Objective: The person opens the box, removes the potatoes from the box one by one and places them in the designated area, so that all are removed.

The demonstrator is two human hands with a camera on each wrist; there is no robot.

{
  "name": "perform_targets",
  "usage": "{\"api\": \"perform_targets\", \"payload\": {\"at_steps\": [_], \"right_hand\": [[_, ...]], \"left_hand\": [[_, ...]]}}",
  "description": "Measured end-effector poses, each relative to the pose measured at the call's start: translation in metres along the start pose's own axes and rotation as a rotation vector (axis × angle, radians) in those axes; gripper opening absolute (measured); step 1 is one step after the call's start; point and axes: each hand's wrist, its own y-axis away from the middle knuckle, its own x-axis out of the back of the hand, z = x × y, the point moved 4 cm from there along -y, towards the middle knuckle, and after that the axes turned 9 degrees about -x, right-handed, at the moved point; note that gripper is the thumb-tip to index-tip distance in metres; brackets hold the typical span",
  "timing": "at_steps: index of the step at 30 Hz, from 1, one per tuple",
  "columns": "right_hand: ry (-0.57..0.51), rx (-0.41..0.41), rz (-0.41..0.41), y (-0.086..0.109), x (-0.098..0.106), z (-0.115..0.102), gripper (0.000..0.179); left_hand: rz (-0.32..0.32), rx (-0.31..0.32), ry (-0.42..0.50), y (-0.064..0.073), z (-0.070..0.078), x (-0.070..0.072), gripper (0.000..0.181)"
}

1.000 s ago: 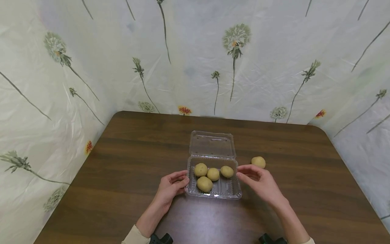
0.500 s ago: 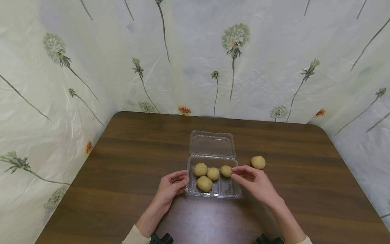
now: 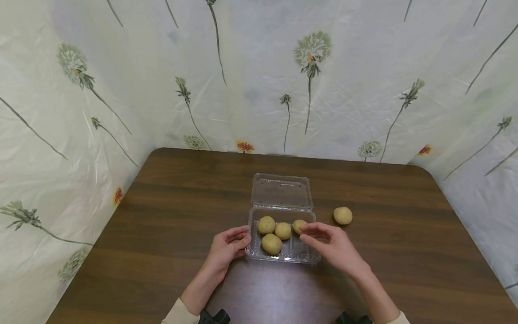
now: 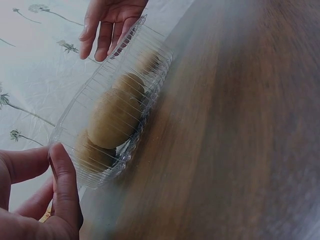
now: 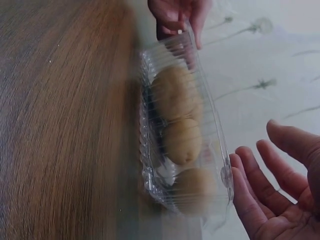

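A clear plastic clamshell container [image 3: 301,255] rests on the table, its lid [image 3: 282,191] folded back away from me. Several yellow potatoes lie inside; the biggest-looking potato [image 3: 272,244] is at the front left. My left hand [image 3: 225,253] pinches the container's left rim between thumb and fingers, which the left wrist view shows closely. Over the right side of the container hovers my right hand [image 3: 333,246], fingers loosely bent and apart, with nothing between them in the right wrist view. Its fingertips partly cover the rightmost potato [image 3: 297,225] in the head view.
One more potato [image 3: 342,215] sits on the table to the right of the container, beyond my right hand. The dark wooden table [image 3: 182,202] has rounded far corners. Behind it hangs a pale sheet [image 3: 251,108] printed with dandelions.
My right hand has moved left from the container's right rim to over the rightmost potato, which has shifted slightly left. The left hand and the container have stayed put.
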Motion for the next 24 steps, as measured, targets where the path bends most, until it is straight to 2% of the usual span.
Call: {"api": "perform_targets", "payload": {"at_steps": [7, 15, 24], "right_hand": [[-0.001, 0.007, -0.034, -0.002, -0.007, -0.001, 0.036], [0.036, 0.052, -0.05, -0.003, -0.014, -0.005, 0.034], [0.058, 0.097, -0.115, -0.005, -0.021, -0.006, 0.034]], "left_hand": [[0.001, -0.002, -0.007, 0.0, 0.0, 0.0, 0.043], [0.004, -0.007, -0.006, 0.0, 0.0, 0.001, 0.042], [-0.003, -0.011, -0.021, 0.0, 0.0, 0.001, 0.043]]}}
